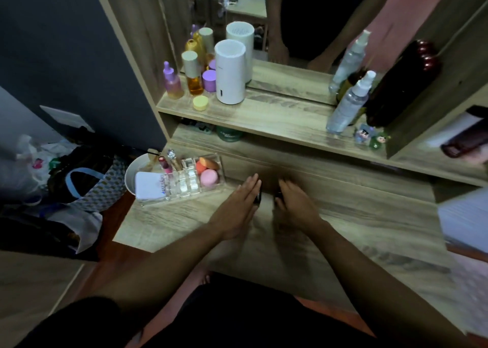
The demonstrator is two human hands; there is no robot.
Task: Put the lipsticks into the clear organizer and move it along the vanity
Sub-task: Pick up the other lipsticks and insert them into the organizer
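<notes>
Wooden vanity top (369,228), clear organizer (182,181) left of both hands, left hand (239,207) flat beside a dark lipstick (257,198), right hand (294,205) curled, grip unclear.

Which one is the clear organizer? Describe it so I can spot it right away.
Look at the lower wooden vanity surface, at its far left end. The clear acrylic organizer sits there beside a round white bowl. It is the only see-through box with a grid of small slots, holding pink and orange makeup sponges.

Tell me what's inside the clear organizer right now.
The clear organizer holds an orange sponge, a pink sponge and a pink tube. Front slots look empty; blur hides detail.
</notes>
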